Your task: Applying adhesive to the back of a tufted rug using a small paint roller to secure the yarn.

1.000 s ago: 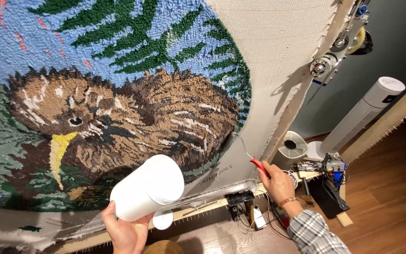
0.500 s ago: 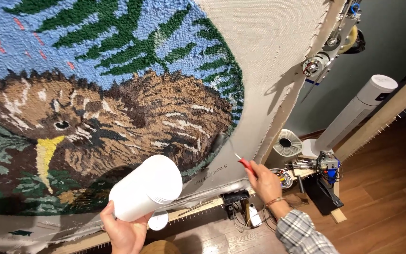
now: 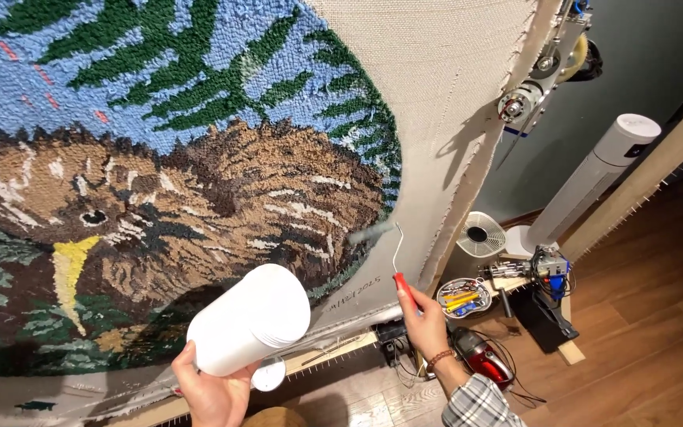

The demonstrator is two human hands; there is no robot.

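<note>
My left hand (image 3: 213, 391) grips a white cylindrical container (image 3: 248, 320), held tilted near the bottom of a large tufted rug (image 3: 199, 182) stretched on a frame. The rug shows a brown bird with a yellow beak, green fern leaves and a blue background. My right hand (image 3: 424, 320) holds a small paint roller by its red handle (image 3: 405, 289); the roller's head (image 3: 369, 233) rests against the rug's right edge, blurred, where the brown pile meets the bare beige backing cloth (image 3: 452, 79).
A wooden frame bar (image 3: 341, 348) runs under the rug. To the right stand a white tower fan (image 3: 586, 186), a small round fan (image 3: 480, 235), a tray of tools (image 3: 464, 296), a red hand vacuum (image 3: 480, 356) and a tufting gun (image 3: 551, 265) on the wood floor.
My right hand has lifted the roller up and leftward onto the rug's edge. The container has tipped slightly and the view has shifted closer.
</note>
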